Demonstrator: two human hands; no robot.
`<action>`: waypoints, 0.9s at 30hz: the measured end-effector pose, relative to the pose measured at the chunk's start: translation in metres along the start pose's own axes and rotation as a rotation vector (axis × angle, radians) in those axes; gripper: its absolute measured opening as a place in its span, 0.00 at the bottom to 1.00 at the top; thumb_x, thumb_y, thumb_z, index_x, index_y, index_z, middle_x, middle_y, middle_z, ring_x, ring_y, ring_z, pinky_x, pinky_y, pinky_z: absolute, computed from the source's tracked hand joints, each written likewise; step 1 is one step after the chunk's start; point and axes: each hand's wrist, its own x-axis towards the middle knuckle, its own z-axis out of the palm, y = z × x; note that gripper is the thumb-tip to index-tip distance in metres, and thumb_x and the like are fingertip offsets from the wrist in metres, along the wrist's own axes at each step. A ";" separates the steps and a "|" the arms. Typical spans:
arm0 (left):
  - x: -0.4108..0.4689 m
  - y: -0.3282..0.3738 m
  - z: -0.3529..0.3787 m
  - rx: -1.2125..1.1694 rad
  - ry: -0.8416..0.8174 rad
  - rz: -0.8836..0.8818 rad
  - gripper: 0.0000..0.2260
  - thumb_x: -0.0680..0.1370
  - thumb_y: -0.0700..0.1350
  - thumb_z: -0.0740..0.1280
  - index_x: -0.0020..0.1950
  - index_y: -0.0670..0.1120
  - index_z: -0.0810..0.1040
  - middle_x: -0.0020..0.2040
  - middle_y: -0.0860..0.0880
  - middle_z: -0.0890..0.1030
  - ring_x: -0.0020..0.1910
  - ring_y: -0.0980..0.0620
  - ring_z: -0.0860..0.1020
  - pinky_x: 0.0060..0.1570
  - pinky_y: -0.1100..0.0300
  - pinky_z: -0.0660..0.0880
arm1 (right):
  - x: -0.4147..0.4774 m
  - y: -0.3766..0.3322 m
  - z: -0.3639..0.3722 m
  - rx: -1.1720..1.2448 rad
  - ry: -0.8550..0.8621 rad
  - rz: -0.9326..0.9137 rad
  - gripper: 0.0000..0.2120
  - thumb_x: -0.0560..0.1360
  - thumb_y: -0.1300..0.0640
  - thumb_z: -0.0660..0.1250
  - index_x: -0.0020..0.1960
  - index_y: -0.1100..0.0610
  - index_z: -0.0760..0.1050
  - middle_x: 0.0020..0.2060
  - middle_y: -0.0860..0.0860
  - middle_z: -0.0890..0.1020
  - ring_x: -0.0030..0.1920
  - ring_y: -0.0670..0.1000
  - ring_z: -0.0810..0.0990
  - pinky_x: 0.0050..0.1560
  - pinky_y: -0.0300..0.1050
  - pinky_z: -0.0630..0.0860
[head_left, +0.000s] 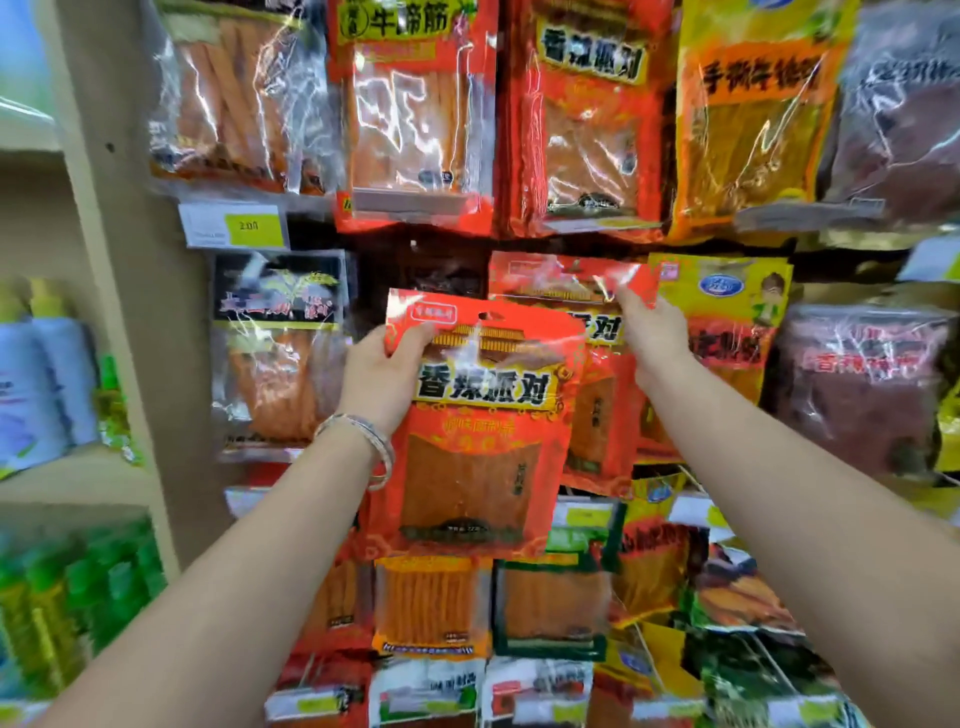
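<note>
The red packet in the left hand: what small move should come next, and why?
Probably raise the red packet up and right, toward the matching hanging packet. The left hand grips its top corner, its hang hole is free, and the right hand pinches the hanging packet's top.

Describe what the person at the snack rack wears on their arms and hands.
The left forearm and right forearm are bare, with no sleeves in view and no gloves. The left hand has silver-coloured bangles stacked at its wrist. The right hand and its wrist show no ring, watch or band.
</note>
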 end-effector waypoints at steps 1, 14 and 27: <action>-0.001 0.000 0.003 -0.003 -0.007 -0.001 0.18 0.75 0.54 0.66 0.28 0.51 0.67 0.18 0.58 0.65 0.18 0.62 0.64 0.18 0.70 0.59 | 0.001 0.005 -0.001 -0.044 -0.004 -0.017 0.19 0.75 0.46 0.65 0.54 0.61 0.76 0.46 0.54 0.76 0.46 0.52 0.74 0.51 0.48 0.71; -0.007 0.014 0.051 -0.098 -0.133 0.029 0.12 0.75 0.54 0.66 0.33 0.54 0.76 0.31 0.55 0.79 0.34 0.55 0.78 0.33 0.57 0.76 | -0.030 0.018 -0.019 0.243 -0.411 0.122 0.32 0.62 0.29 0.68 0.60 0.47 0.79 0.58 0.48 0.81 0.59 0.50 0.79 0.62 0.56 0.73; 0.009 0.044 0.075 0.347 -0.373 0.451 0.33 0.77 0.39 0.63 0.77 0.51 0.49 0.74 0.49 0.57 0.74 0.54 0.54 0.68 0.62 0.53 | 0.010 -0.020 -0.013 0.068 -0.157 -0.294 0.14 0.78 0.46 0.62 0.49 0.57 0.78 0.43 0.49 0.79 0.43 0.44 0.76 0.47 0.42 0.70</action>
